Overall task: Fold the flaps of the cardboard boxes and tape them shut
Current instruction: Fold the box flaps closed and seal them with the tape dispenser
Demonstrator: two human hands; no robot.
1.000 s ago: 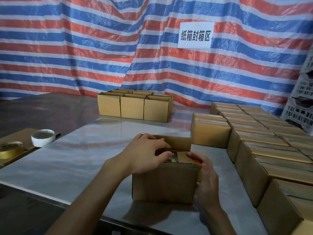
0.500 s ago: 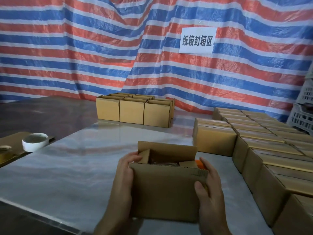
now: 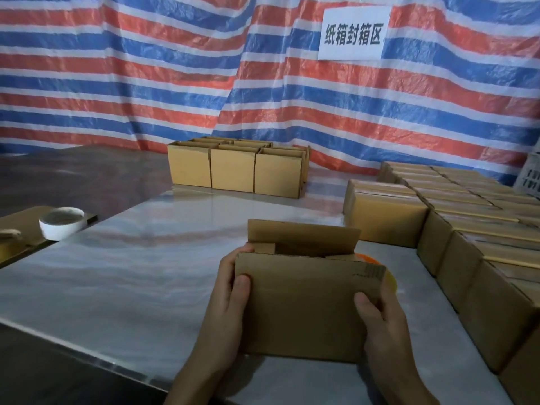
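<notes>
A small brown cardboard box [image 3: 304, 305] stands on the table in front of me with its far and near long flaps raised. My left hand [image 3: 230, 299] grips its left side, thumb on the near face and fingers round the corner. My right hand [image 3: 380, 320] grips the right side, thumb on the near face. The two short flaps lie folded inward at the top. Something orange [image 3: 390, 277] shows behind the box's right edge; I cannot tell what it is.
A roll of white tape [image 3: 62, 223] sits at the left on a brown board. Several open boxes [image 3: 233, 171] stand at the back of the grey table [image 3: 131, 273]. Rows of closed boxes [image 3: 467, 229] fill the right side. A striped tarp hangs behind.
My left hand left the top flaps and moved down to the box's left side. Both hands now hold the box by its sides, and the near long flap stands up.
</notes>
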